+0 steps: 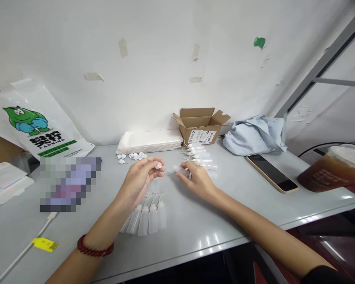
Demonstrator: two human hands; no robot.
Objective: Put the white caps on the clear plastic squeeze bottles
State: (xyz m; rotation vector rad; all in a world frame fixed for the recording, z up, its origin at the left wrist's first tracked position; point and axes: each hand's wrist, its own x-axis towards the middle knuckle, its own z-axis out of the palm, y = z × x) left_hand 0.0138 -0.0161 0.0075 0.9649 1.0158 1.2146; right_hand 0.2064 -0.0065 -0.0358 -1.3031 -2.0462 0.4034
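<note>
Above the middle of the table, my left hand (143, 173) pinches a small white cap (158, 165) between thumb and fingers. My right hand (197, 176) grips a small translucent squeeze bottle (182, 170) lying on its side, its thin curved tip pointing left toward the cap. Cap and tip are apart. In front of my left hand lie several similar bottles (144, 221) in a row, curved tips pointing away from me. More bottles (201, 151) lie behind my right hand, partly hidden by it. Loose white caps (136, 156) are scattered beyond my left hand.
A stack of white packets (150, 141) and an open cardboard box (203, 128) stand by the wall. To the right are a pale blue cloth bag (253, 136), a phone (271, 172) and a drink cup (331, 169). A printed plastic bag (56, 130) and white cable (23, 250) are left.
</note>
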